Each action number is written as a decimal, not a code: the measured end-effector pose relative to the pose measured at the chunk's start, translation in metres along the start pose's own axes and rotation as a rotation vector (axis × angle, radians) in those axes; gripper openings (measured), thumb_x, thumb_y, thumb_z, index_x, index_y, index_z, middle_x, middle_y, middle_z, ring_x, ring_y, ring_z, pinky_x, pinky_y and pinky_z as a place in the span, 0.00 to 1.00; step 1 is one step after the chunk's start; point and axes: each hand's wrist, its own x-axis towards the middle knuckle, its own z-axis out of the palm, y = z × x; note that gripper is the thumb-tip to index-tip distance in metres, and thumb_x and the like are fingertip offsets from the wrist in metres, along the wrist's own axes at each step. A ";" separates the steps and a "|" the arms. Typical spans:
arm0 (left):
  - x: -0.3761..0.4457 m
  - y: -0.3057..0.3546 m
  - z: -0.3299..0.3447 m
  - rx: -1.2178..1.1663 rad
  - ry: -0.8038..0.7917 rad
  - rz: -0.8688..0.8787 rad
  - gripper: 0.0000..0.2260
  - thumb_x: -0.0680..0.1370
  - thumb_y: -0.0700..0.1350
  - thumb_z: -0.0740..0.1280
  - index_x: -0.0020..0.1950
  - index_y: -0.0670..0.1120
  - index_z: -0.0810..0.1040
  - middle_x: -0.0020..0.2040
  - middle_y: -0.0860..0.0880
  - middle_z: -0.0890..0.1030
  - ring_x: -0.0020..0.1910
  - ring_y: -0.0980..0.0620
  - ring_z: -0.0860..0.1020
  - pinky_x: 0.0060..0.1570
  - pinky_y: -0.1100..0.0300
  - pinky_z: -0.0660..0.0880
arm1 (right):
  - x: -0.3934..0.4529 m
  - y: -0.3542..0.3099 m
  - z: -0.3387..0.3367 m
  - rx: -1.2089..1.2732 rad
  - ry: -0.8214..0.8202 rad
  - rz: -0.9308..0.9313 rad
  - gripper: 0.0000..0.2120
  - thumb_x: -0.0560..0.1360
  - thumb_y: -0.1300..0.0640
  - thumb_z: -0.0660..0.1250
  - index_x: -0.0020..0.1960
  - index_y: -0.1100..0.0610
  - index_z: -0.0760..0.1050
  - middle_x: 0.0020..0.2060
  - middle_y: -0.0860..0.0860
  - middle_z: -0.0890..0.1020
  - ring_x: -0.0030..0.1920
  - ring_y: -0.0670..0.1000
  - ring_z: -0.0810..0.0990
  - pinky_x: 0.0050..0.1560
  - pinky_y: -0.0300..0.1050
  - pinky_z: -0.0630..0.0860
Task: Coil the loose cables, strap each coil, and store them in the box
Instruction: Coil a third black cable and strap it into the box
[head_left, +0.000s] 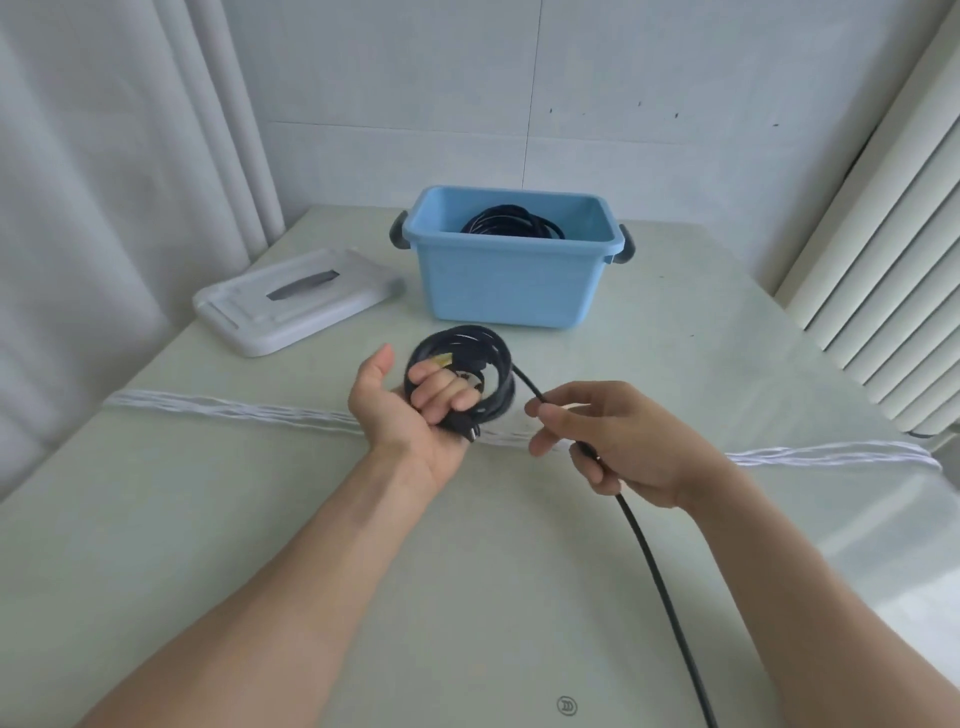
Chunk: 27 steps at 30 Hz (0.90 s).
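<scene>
From the head camera, a pale green bench (260, 519) with a smooth, slightly glossy top fills the view. A black round cable (649, 561), rubbery and matte, runs from the 5 o'clock edge of the picture up toward the centre, its long axis slanting from lower right to upper left. Its far end is wound into a round coil (493, 358) of several loops, held just above the bench near the middle.

The left hand (410, 410) is palm up, its fingers (441, 389) curled through the coil's opening and gripping the loops, thumb sticking out toward 11 o'clock. A black plug end pokes out below that palm. The right hand (618, 441) sits at 3 o'clock of the coil, thumb and forefinger pinching the straight run of cable, the other fingers loosely curled around it.

At 12 o'clock stands a light blue plastic box (509, 280), rectangular with dark grey handles, holding another black coil (511, 223). At 10 o'clock lies a white plastic lid (296, 306), flat. A band of white twisted cord (234, 408) crosses the bench from 9 to 3 o'clock, passing beneath the hands.
</scene>
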 end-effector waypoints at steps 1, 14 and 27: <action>0.002 0.004 0.000 -0.034 0.017 0.053 0.17 0.78 0.55 0.57 0.32 0.48 0.64 0.26 0.53 0.57 0.22 0.53 0.56 0.26 0.62 0.62 | 0.000 0.001 0.003 -0.020 -0.003 -0.007 0.10 0.81 0.56 0.67 0.57 0.62 0.78 0.37 0.54 0.84 0.22 0.49 0.67 0.22 0.38 0.65; -0.003 -0.016 -0.004 1.347 -0.311 0.848 0.11 0.84 0.48 0.55 0.46 0.44 0.65 0.34 0.50 0.74 0.32 0.51 0.74 0.36 0.55 0.73 | -0.016 -0.004 0.033 -0.468 -0.122 -0.311 0.07 0.81 0.60 0.64 0.56 0.56 0.80 0.34 0.43 0.82 0.24 0.44 0.72 0.29 0.29 0.67; -0.023 -0.019 -0.001 2.068 -0.518 0.709 0.17 0.83 0.54 0.57 0.36 0.49 0.65 0.32 0.51 0.75 0.35 0.44 0.73 0.35 0.52 0.66 | -0.018 -0.013 0.003 -0.620 0.041 -0.301 0.11 0.65 0.56 0.81 0.33 0.49 0.79 0.26 0.44 0.79 0.27 0.41 0.74 0.32 0.31 0.69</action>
